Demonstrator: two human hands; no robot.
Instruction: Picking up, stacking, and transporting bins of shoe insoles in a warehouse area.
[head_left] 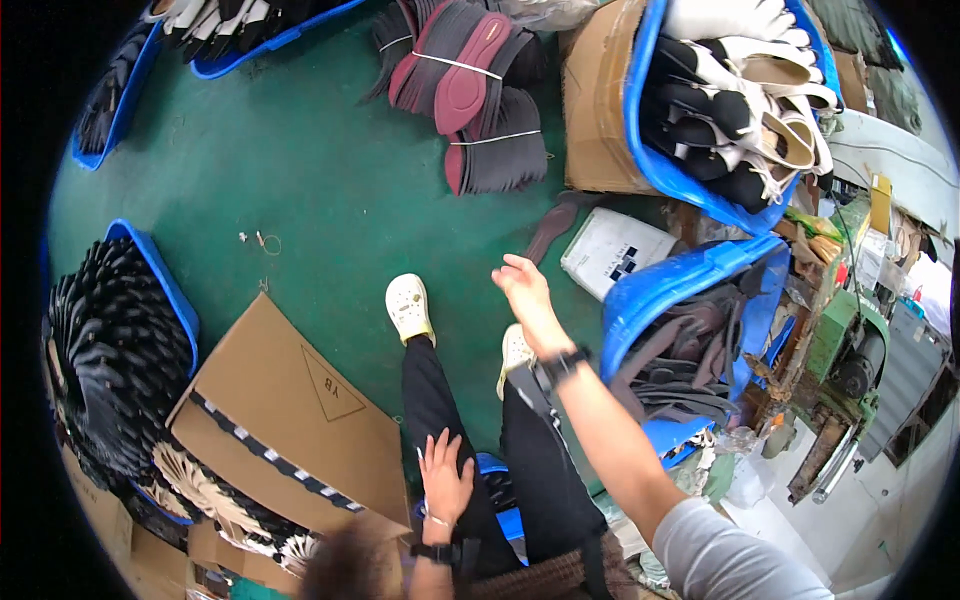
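Observation:
My left hand lies flat on my dark trouser leg, fingers spread and nothing in it. Out in front, my right hand reaches over the green floor. Its fingers are partly bent but apart, and I see nothing held in them. Just beyond those fingertips a single dark insole lies on the floor. Beside it is a white box. To the right of my right forearm stands a blue basket of loose dark insoles. Farther ahead, banded bundles of maroon and grey insoles rest on the floor.
A blue basket of black and white shoes stands at the far right by a cardboard carton. At the left are a large brown carton and a blue basket packed with black shoe parts. A green machine stands at the right.

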